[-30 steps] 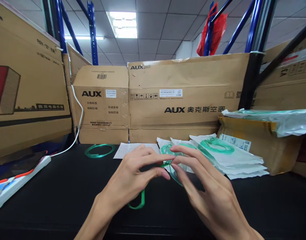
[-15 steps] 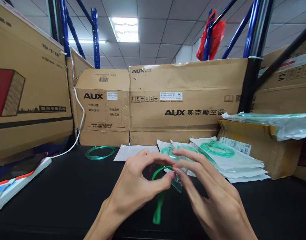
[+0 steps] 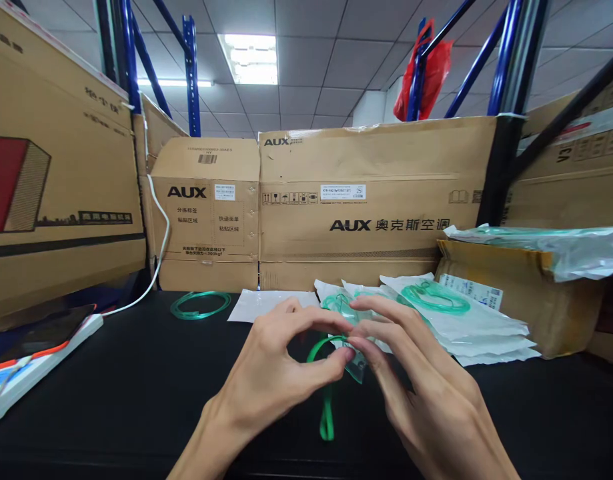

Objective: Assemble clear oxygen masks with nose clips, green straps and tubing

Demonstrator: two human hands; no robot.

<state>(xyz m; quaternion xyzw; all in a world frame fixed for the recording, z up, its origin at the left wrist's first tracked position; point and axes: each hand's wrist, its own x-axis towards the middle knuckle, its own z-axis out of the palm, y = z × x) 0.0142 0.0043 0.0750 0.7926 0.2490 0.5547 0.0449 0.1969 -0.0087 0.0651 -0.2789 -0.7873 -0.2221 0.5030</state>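
Observation:
My left hand (image 3: pixel 279 363) pinches a green elastic strap (image 3: pixel 327 423) between thumb and forefinger, above the middle of the black table. The strap curves out from the fingertips, and a narrow loop of it dangles below. My right hand (image 3: pixel 421 373) meets the left at the same spot, thumb and fingertips closed on the strap's end, its upper fingers loosely bent. Just beneath the joined fingertips shows a clear greenish plastic piece (image 3: pixel 357 371), mostly hidden by my hands. Exactly where the strap meets that plastic cannot be made out.
Behind my hands lie white-backed packets (image 3: pixel 486 330) with green tubing inside. A coil of green tubing (image 3: pixel 199 316) and a white sheet (image 3: pixel 266 307) lie further left. An open carton (image 3: pixel 571 313) stands right; a power strip (image 3: pixel 81 340) and phone (image 3: pixel 46 330) lie left.
The hanging strap loop has swung slightly right and turned narrower. Both hands have shifted very little and keep their pinch.

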